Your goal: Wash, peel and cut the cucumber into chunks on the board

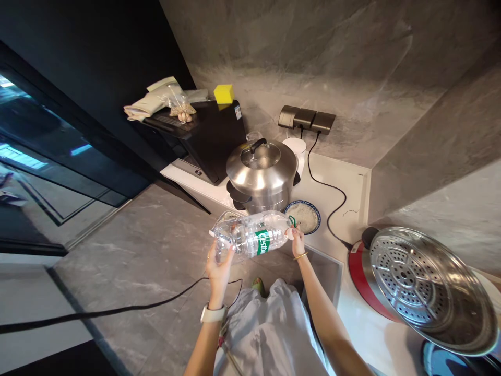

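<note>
Both hands tip clear water bottle (250,237) toward rice bowl (302,216); steel pot (261,172) lidded.

Dim, soft indoor light, glare on the steamer tray (426,284), strong wide-angle bending at edges, slight blur

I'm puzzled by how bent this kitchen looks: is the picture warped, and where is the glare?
Head view: wide-angle warp tilts walls and worktop; glare glints on the steel pot, the steamer tray and the clear bottle held by left hand and right hand; focus mostly sharp.
</note>
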### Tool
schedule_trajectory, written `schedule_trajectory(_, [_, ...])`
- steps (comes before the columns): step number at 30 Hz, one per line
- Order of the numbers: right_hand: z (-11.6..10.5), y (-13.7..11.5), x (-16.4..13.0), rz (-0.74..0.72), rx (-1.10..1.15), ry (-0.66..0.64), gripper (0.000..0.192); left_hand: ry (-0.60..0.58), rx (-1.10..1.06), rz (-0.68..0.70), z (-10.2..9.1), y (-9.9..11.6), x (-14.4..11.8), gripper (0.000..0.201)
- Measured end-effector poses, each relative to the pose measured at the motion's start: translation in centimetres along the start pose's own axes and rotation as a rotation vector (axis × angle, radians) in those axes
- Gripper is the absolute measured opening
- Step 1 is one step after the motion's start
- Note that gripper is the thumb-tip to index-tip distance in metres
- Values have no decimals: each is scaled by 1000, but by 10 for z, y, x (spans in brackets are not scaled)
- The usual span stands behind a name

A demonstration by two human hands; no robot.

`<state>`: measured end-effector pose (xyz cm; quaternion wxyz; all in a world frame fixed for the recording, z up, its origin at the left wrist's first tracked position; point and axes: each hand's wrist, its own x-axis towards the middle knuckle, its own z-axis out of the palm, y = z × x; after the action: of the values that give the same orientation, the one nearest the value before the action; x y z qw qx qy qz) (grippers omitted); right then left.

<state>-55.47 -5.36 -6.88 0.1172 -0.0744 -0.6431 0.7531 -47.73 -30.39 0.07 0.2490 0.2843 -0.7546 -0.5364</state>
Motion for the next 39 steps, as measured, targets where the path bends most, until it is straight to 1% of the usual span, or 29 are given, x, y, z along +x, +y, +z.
schedule_trajectory(7, [0,2,0,11,7,2,42,0,13,5,0,0,0,65])
schedule_trajectory(14, [0,-3,1,-9,21,-17,42,-8,18,0,-1,0,-1,68])
schedule_trajectory(18, [0,-6,2,-4,8,-26,43,-10,-7,-15,-1,-1,-2,69])
schedule_trajectory(23, [-1,-4,3,-5,11,-29,43,-27,-29,2,-1,-2,-3,66])
schedule_trajectory(30, [-1,0,1,27,-5,-1,48,16,35,-10,-1,0,-1,67])
schedule_trajectory(36, [1,-3,0,24,-30,-12,48,-3,46,33,-2,0,0,65])
schedule_trajectory(39, [1,-5,-1,21,-59,-14,47,2,53,26,-2,0,0,64])
